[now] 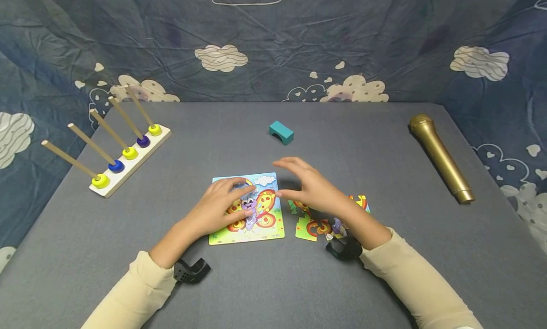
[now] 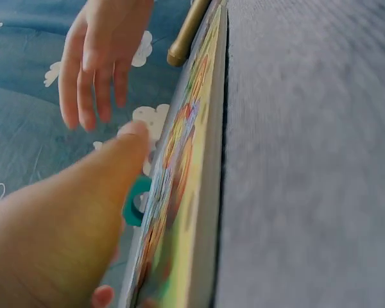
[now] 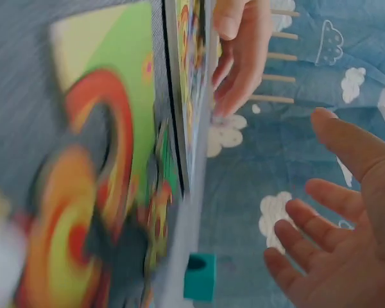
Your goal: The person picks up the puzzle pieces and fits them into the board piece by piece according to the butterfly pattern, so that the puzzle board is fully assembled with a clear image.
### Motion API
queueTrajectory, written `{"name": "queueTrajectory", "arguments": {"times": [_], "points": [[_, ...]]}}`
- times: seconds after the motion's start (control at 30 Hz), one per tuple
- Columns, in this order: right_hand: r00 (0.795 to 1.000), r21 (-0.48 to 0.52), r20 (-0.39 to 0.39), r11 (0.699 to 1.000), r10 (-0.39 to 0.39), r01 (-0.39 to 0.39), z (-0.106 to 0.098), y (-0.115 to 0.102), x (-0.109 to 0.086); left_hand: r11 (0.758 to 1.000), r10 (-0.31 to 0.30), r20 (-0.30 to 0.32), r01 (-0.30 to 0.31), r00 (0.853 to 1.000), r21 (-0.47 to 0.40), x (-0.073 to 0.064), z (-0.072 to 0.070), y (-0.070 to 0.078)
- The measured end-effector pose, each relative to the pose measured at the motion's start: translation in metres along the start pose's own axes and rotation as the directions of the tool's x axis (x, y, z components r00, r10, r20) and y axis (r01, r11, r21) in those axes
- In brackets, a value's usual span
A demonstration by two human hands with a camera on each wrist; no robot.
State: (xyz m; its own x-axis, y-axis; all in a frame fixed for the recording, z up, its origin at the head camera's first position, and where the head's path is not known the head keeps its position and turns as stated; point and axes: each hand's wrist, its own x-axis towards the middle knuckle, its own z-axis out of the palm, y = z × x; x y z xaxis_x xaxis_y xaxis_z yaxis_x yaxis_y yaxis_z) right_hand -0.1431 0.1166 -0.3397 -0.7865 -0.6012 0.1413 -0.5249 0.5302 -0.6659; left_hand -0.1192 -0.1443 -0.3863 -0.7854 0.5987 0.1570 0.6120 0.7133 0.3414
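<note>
A square butterfly puzzle board [image 1: 273,227] lies flat on the grey table. My left hand [image 1: 220,208] is over its left part with fingers spread, hiding some of the picture; whether the fingertips touch the board, I cannot tell. My right hand [image 1: 316,189] hovers between the board and several loose puzzle pieces [image 1: 306,228], its thumb and fingers apart and holding nothing. Part of those pieces is hidden under the right hand and forearm. In the right wrist view, the right hand [image 3: 346,224] shows an open palm above the table, and a loose piece [image 3: 128,96] appears large and blurred.
Beyond the board sits a teal arched block [image 1: 281,132]. A wooden peg rack [image 1: 132,165] with yellow and blue rings stands at the left. A gold microphone [image 1: 442,158] lies at the right. A cloud-patterned cloth [image 1: 273,44] hangs behind the table.
</note>
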Motion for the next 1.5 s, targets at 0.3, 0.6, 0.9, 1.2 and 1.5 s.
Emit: {"name": "queueTrajectory", "arguments": {"times": [0.3,0.6,0.9,1.2,1.5], "points": [[0.999,-0.012,-0.047,1.0,0.003,-0.004,-0.013,0.018,-0.032,0.998,-0.063,-0.107,0.06,0.992,-0.034,-0.023,-0.014,-0.009],[0.997,-0.01,0.016,0.997,0.081,-0.081,-0.003,0.035,-0.044,0.969,-0.2,-0.051,0.19,0.978,-0.159,-0.048,-0.017,-0.02],[0.995,-0.108,0.056,0.992,0.079,-0.072,0.004,0.039,-0.043,0.943,-0.195,0.06,0.204,0.979,-0.263,-0.053,-0.02,-0.031],[0.999,-0.195,0.034,0.981,0.02,-0.013,0.006,0.036,-0.042,0.943,-0.164,0.109,0.188,0.98,-0.273,-0.055,-0.021,-0.033],[0.998,-0.123,-0.031,0.991,-0.055,0.051,0.003,0.022,-0.036,0.954,-0.159,0.088,0.176,0.983,-0.243,-0.05,-0.016,-0.03]]}}
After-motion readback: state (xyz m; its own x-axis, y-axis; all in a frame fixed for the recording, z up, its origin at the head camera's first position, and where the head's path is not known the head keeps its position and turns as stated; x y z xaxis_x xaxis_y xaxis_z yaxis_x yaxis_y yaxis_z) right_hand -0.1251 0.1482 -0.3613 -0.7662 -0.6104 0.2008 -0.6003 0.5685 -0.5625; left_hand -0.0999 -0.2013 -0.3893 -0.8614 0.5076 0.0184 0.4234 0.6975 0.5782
